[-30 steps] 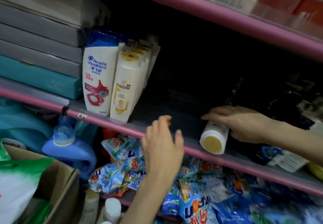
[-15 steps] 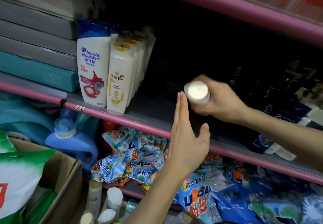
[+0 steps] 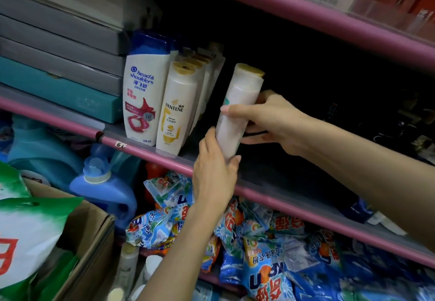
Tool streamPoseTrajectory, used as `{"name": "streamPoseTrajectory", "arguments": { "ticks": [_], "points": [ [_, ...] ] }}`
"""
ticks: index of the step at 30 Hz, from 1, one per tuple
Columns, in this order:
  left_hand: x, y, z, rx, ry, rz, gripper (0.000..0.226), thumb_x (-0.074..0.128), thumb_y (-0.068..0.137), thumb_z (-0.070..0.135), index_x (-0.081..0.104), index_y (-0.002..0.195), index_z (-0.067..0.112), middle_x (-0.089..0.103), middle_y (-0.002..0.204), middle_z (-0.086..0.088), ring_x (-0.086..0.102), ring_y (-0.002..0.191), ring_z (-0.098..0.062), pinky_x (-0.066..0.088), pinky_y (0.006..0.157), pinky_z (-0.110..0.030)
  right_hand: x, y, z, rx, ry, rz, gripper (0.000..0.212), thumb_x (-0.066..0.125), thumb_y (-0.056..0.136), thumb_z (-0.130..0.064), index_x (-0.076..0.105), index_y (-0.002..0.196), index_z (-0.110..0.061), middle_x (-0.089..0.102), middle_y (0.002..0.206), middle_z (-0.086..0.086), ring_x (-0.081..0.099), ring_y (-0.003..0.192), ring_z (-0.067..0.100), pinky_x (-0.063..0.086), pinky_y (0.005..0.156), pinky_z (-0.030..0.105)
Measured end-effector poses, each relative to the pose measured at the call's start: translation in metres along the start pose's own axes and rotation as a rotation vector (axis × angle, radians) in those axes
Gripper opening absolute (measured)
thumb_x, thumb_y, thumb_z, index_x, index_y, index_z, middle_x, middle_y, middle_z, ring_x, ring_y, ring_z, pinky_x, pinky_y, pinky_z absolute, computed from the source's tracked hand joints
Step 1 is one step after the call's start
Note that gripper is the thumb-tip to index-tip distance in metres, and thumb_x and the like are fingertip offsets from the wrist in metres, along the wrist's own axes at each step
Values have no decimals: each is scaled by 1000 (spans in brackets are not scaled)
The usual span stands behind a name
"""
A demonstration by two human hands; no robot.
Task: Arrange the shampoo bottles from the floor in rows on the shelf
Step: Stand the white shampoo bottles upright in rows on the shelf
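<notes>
Placement step in hand: the right hand (image 3: 274, 122) grips the middle of a white gold-capped shampoo bottle (image 3: 239, 110) and the left hand (image 3: 215, 171) clasps its base, holding it tilted just above the shelf's front edge (image 3: 146, 151). It sits beside the Pantene row (image 3: 176, 108). Next move likely requires righting the bottle and seating it alongside that row.

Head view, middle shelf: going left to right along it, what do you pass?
Stacked boxes → Head & Shoulders bottle → front Pantene bottle → gold-capped bottle, gripped low by the left hand and at mid-height by the right hand → dark items, unclear.
</notes>
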State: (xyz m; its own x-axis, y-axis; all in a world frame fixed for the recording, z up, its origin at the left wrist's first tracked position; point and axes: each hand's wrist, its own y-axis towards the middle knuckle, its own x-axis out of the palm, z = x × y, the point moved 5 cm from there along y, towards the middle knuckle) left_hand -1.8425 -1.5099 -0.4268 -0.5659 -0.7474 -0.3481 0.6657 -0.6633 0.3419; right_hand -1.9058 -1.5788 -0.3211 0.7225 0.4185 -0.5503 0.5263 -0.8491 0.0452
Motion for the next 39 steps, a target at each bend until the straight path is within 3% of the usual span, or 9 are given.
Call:
{"name": "streamPoseTrajectory", "arguments": {
  "ticks": [4, 7, 9, 12, 16, 20, 24, 28, 39],
  "points": [
    [0, 10, -6, 44, -29, -84, 60, 62, 88, 21, 31, 140, 21, 50, 131, -3, 53, 115, -26, 46, 93, -44, 1, 0, 22, 75, -13, -183, 81, 80, 73, -12, 32, 137, -25, 61, 118, 5, 63, 103, 21, 58, 75, 29],
    [1, 15, -11, 83, -87, -221, 53, 57, 91, 20, 35, 139, 24, 58, 126, -1, 56, 113, -22, 47, 94, -44, 2, 5, 39, 34, -25, -197, 82, 81, 72, -13, 32, 135, -31, 62, 120, -2, 61, 107, 16, 53, 86, 37],
    [0, 14, -14, 94, -64, -225, 45, 56, 92, 24, 41, 135, 24, 61, 121, -1, 58, 109, -21, 48, 91, -43, 5, 10, 49, -16, 4, -133, 76, 84, 68, -17, 36, 125, -35, 63, 116, -9, 63, 101, 9, 55, 83, 37],
    [0, 11, -14, 77, 172, -96, 41, 50, 95, 32, 40, 133, 20, 57, 120, -3, 57, 105, -25, 47, 87, -41, 14, 19, 59, -122, 132, -4, 72, 89, 61, -20, 40, 113, -32, 67, 105, -10, 69, 85, 2, 58, 64, 23],
    [17, 25, -7, -21, 395, -124, 64, 57, 89, 35, 25, 138, 9, 45, 124, -9, 53, 112, -29, 44, 82, -39, 26, 32, 67, -215, 205, 260, 74, 91, 56, -29, 38, 108, -33, 66, 100, -11, 68, 86, 1, 59, 74, 29],
    [33, 51, -10, -155, 304, -116, 52, 62, 85, 30, 33, 122, 8, 49, 120, -11, 56, 107, -33, 40, 70, -36, 31, 45, 58, -351, 236, 333, 84, 85, 65, -30, 32, 130, -28, 60, 118, -6, 62, 107, 8, 55, 90, 37],
    [51, 85, -21, -226, 271, -106, 73, 76, 68, 39, 36, 122, 10, 49, 120, -9, 56, 107, -31, 38, 68, -32, 5, 76, 27, -495, 170, 416, 77, 79, 75, -25, 31, 134, -12, 53, 122, -7, 55, 112, 4, 48, 95, 20],
    [65, 119, -29, -226, 240, -49, 74, 78, 71, 35, 37, 126, 9, 49, 123, -12, 55, 109, -31, 42, 71, -34, 4, 114, 20, -434, 105, 281, 55, 75, 81, -24, 40, 123, -19, 57, 123, -4, 57, 117, 12, 45, 93, 20],
    [87, 157, -39, -210, 238, 27, 73, 76, 76, 29, 34, 131, 7, 46, 127, -13, 54, 111, -29, 50, 77, -39, 4, 170, 29, -274, 148, 63, 56, 69, 86, -25, 39, 134, -23, 56, 133, 1, 58, 115, 15, 51, 92, 34]
  ]
}}
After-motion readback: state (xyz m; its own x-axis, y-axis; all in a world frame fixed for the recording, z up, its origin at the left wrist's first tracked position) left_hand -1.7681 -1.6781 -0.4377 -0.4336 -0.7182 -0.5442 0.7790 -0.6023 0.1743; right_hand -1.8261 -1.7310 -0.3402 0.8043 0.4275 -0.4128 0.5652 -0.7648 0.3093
